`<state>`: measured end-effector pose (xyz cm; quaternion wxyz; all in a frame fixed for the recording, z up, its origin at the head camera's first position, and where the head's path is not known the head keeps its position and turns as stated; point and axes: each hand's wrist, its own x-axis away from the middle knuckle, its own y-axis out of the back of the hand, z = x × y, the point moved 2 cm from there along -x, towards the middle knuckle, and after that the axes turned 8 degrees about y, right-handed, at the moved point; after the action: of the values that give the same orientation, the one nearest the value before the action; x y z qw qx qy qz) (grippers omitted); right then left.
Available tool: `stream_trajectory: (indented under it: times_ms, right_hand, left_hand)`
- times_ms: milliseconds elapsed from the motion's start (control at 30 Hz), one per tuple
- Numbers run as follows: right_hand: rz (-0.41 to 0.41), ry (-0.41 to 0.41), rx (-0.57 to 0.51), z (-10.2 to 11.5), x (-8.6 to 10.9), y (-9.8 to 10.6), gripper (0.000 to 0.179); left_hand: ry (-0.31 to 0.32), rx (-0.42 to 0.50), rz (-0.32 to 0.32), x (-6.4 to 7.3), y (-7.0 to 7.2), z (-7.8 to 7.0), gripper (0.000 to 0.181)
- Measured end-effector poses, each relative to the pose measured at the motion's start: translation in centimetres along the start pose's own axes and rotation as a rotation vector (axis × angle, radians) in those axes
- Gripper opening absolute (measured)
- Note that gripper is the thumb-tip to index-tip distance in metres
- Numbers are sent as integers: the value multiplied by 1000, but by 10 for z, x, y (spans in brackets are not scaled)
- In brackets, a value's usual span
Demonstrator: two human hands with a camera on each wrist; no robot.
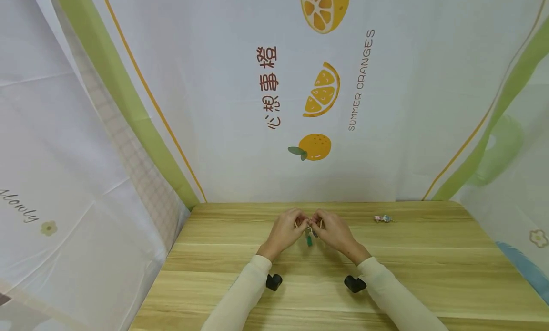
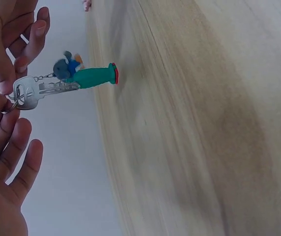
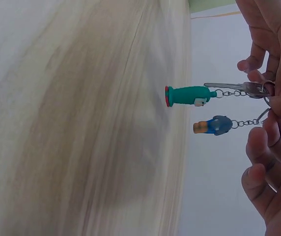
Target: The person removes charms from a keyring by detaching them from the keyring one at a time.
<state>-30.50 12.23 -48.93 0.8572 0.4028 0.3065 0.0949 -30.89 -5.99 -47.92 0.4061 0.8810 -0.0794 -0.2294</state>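
Note:
Both hands meet fingertip to fingertip above the wooden table. My left hand point(image 1: 283, 232) pinches a metal key ring point(image 3: 268, 93) between thumb and finger. From it hang a silver key point(image 2: 28, 93) and a green bottle-shaped charm point(image 3: 187, 95) with a red base, on a short chain. My right hand point(image 1: 334, 231) pinches the ring end of a keychain whose chain carries a small grey-and-blue figure point(image 3: 216, 125) with an orange part. The two rings lie close together; the fingers partly hide them, so I cannot tell whether they are linked.
A small pink-and-blue figure keychain point(image 1: 383, 219) lies on the table point(image 1: 420, 264) at the back right. Behind the table hangs a white cloth point(image 1: 223, 107) with printed oranges. Black wrist mounts point(image 1: 355, 284) show beneath both forearms.

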Motion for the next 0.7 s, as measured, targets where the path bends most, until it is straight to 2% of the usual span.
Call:
stream_trajectory:
  times_ms: [400,700]
  right_hand:
    - [13,6,-9,-2,1,-1,7]
    - [1,32,-30,-2,2,0,7]
  left_hand:
    - [-8,-11,5,1,-1,-2,6]
    - [39,-41,-17,0,3,-3,7]
